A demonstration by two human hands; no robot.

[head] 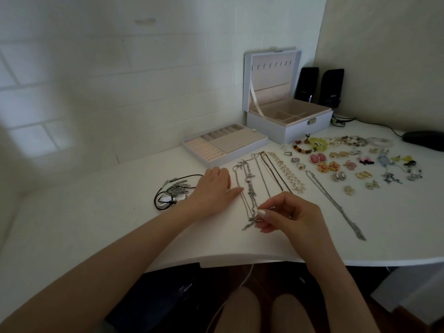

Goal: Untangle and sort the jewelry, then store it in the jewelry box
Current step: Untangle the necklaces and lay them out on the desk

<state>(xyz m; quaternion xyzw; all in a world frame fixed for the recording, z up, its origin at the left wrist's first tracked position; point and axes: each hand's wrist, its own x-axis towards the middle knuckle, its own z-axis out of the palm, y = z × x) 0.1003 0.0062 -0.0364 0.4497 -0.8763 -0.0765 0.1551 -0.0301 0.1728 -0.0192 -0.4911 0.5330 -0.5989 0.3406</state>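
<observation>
Right hand (287, 212) pinches the silver chain (250, 187) between fingers, left hand (212, 186) flat, fingers together; I reckon a careless tug tangles it with neighbouring necklaces (274, 174).

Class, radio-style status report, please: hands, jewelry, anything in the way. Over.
Left hand flat on white table. Right hand pinching thin silver chain necklace. White jewelry box open, unobstructed. Black-cord-and-silver tangle lies beside left hand.
</observation>
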